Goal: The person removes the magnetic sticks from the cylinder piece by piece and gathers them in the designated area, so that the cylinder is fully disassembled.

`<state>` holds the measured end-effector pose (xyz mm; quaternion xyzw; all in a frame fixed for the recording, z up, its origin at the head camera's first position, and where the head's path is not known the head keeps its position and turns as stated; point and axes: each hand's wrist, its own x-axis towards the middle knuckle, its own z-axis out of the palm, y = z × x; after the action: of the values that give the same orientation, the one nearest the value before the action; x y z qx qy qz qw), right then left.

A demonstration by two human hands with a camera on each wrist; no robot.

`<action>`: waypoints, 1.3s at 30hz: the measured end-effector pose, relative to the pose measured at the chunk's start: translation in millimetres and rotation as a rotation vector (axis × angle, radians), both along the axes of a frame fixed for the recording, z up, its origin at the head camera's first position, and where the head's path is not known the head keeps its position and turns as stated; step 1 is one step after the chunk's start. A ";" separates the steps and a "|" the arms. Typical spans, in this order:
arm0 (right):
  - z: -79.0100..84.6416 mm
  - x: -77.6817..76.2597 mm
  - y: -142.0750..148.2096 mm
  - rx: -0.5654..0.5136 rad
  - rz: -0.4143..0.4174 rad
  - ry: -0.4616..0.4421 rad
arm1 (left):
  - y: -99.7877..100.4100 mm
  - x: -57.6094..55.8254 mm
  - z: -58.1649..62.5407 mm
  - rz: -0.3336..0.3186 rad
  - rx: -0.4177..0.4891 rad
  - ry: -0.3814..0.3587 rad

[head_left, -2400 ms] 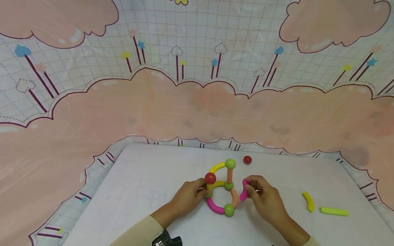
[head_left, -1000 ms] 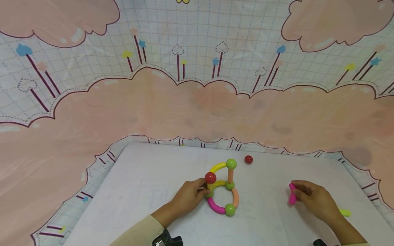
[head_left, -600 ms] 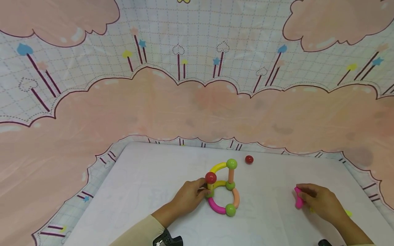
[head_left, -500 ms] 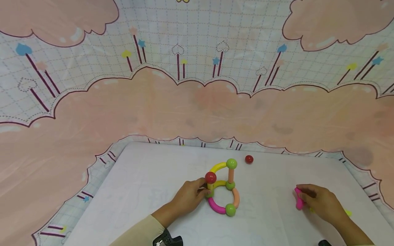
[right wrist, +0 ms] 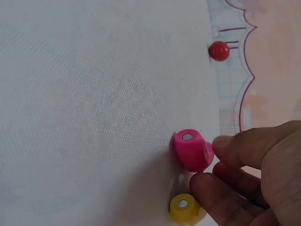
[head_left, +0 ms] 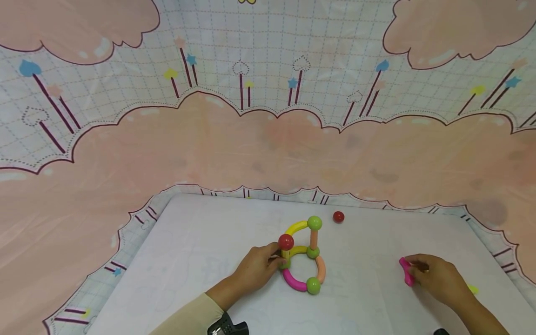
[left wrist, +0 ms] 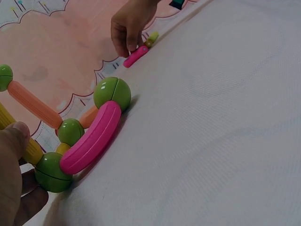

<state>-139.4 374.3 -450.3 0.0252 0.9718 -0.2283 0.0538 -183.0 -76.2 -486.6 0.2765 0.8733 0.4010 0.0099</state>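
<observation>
My left hand (head_left: 258, 265) grips the left side of a structure built from magnetic rods and balls. Its thumb presses the upright yellow rod (left wrist: 31, 151), above a green ball (left wrist: 53, 172); a red ball (head_left: 286, 242) tops that post. The ring below joins green balls with a pink curved rod (head_left: 295, 282) and an orange curved rod (head_left: 320, 269). Far to the right, my right hand (head_left: 437, 278) pinches a loose pink curved magnetic rod (right wrist: 189, 149) with its fingertips, low at the table. A yellow rod (right wrist: 183, 210) lies right beside it, hidden in the head view.
A loose red ball (head_left: 338, 217) sits near the back edge of the white table (head_left: 201, 223). Behind the right wrist, the tip of a lime-green rod (head_left: 473, 289) shows. A patterned cloth (head_left: 259, 153) hangs behind the table.
My right hand has carried the loose pink curved rod from beside the structure to the right, near the yellow rod, and the rod has turned slightly. My left hand stays on the structure.
</observation>
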 end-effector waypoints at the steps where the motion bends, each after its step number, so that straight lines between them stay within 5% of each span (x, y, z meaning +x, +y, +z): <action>1: 0.3 -0.2 -0.1 0.012 0.004 0.001 | 0.0 -0.1 -0.1 -0.001 -0.001 0.001; 12: -12.0 1.4 13.5 0.116 0.141 0.127 | 0.3 0.2 0.5 0.002 -0.004 -0.001; 33: -19.7 10.1 27.7 0.156 0.157 0.135 | -0.7 -0.9 -0.4 0.008 0.001 -0.007; 39: -22.8 16.1 31.8 0.134 0.185 0.197 | 0.4 -0.8 -0.6 0.005 0.007 -0.019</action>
<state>-123.4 406.1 -473.1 -0.0836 0.9835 -0.1586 -0.0228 -183.7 -75.8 -487.3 0.2707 0.8724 0.4067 0.0162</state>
